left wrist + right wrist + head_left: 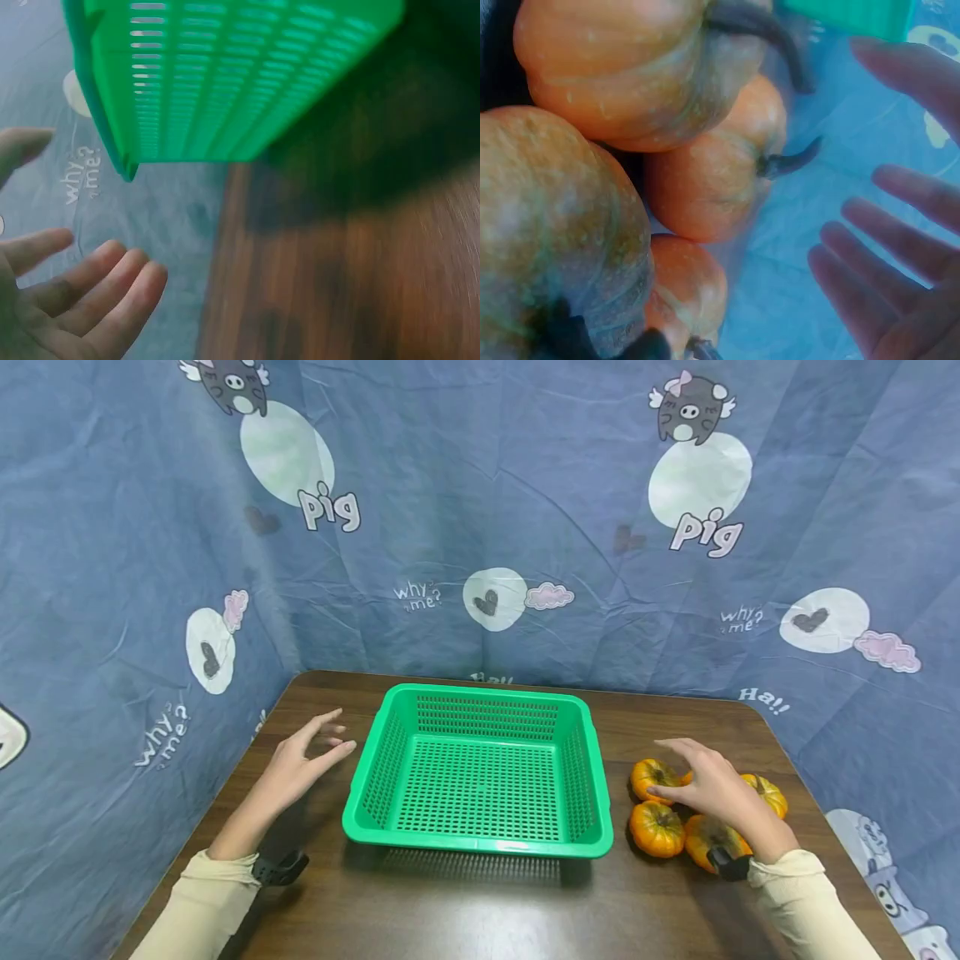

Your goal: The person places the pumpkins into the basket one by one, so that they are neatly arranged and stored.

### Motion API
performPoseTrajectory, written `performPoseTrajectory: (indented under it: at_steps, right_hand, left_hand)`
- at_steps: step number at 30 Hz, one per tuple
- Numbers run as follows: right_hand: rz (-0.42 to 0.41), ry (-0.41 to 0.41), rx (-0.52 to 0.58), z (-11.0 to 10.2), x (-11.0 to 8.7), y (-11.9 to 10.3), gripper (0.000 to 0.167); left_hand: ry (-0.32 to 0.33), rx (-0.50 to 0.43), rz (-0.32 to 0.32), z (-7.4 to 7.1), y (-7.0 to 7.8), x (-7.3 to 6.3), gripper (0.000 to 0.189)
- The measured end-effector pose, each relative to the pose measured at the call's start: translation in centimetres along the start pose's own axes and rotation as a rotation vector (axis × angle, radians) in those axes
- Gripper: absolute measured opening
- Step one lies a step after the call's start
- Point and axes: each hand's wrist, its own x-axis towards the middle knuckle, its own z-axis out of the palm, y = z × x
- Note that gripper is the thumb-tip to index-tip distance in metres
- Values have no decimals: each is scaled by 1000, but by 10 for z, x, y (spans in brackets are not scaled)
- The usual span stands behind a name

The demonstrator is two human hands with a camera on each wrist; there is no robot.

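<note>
A green plastic basket (480,787) with slotted walls stands in the middle of the table with nothing in it. My left hand (296,770) hovers off its left side, fingers spread and holding nothing. On the right, several small orange pumpkins (657,829) sit clustered together. Over them hangs my right hand (711,783), thumb and fingers apart, with nothing in its grasp; it hides part of the group from the head view. Seen from the right wrist, the pumpkins (705,184) show dark curved stems and greenish patches, and the fingers (870,292) stay apart from them.
The brown wooden table (480,910) has rounded back corners. Behind it and along its sides hangs a blue cloth (450,460) printed with cartoon pigs and words. Black bands (281,868) are worn on both wrists, below pale sleeves (206,897).
</note>
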Motion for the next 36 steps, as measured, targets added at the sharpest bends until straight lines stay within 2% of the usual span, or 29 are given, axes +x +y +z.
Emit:
performPoseTrajectory:
  at_steps: [7, 14, 20, 27, 36]
  right_hand:
    - [24, -63, 22, 7, 10, 8, 73]
    - [24, -78, 49, 14, 12, 15, 75]
    - [16, -82, 49, 20, 13, 19, 74]
    - [26, -95, 30, 22, 17, 21, 73]
    - [66, -153, 13, 25, 22, 26, 76]
  left_hand:
    - [-118, -354, -125, 10, -3, 7, 65]
    - [-167, -499, -243, 24, -6, 19, 62]
    - [-176, -657, -280, 32, -9, 26, 51]
    - [-182, -730, -312, 34, -9, 28, 54]
    - [-187, -775, -311, 35, -9, 27, 51]
